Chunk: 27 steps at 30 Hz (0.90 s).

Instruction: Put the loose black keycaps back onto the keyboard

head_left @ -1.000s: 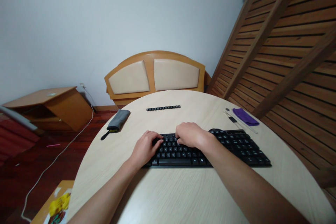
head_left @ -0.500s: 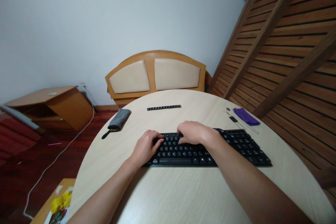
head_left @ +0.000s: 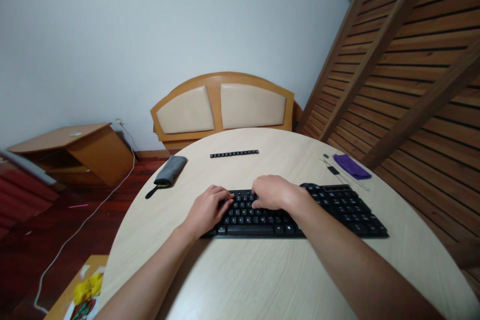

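Note:
A black keyboard lies flat across the table in front of me. My left hand holds its left end, fingers curled over the back corner and thumb on the keys. Bent down over the upper rows of keys is my right hand, its thumb and fingers drawn together. Its fingertips are mostly hidden, so what is between them cannot be made out. Beyond the keyboard, a line of loose black keycaps stands side by side on the tabletop.
On the round pale table, a grey pouch lies at left. A folded purple cloth lies at right, beside thin sticks and a small black piece. A wooden slatted panel rises close on the right.
My right hand has shifted slightly left over the upper keys, its fingers curling more tightly. My left hand stays at the keyboard's left end.

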### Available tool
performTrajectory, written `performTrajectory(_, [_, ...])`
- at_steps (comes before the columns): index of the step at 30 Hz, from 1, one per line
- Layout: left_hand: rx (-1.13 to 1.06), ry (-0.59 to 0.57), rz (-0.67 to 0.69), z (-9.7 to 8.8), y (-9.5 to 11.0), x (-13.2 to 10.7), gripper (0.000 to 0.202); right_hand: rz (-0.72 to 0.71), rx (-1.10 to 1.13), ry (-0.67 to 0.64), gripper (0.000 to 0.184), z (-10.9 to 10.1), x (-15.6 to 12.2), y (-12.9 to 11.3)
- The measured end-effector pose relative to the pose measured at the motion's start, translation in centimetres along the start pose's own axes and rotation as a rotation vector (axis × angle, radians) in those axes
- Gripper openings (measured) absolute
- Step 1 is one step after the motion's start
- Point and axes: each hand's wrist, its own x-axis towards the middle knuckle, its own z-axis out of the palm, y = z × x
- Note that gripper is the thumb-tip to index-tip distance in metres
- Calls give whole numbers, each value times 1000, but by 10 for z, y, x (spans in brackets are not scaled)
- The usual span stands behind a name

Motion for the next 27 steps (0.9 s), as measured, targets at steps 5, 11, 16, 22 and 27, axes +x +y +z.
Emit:
performTrajectory(5, [211, -77, 90, -8, 11, -1, 26, 12, -3, -1, 36, -2, -2, -3])
performTrajectory(11, [302, -107, 70, -9, 18, -2, 29, 8, -8, -6, 36, -4, -4, -4])
performTrajectory(16, [292, -80, 48, -7, 18, -3, 30, 4, 18, -23, 43, -2, -4, -4])
performTrajectory(22, [285, 3, -43, -5, 30, -3, 29, -4, 36, -34, 50, -1, -6, -5])
performTrajectory(27, [217, 114, -84, 5, 32, -5, 25, -109, 42, 21, 43, 5, -2, -7])
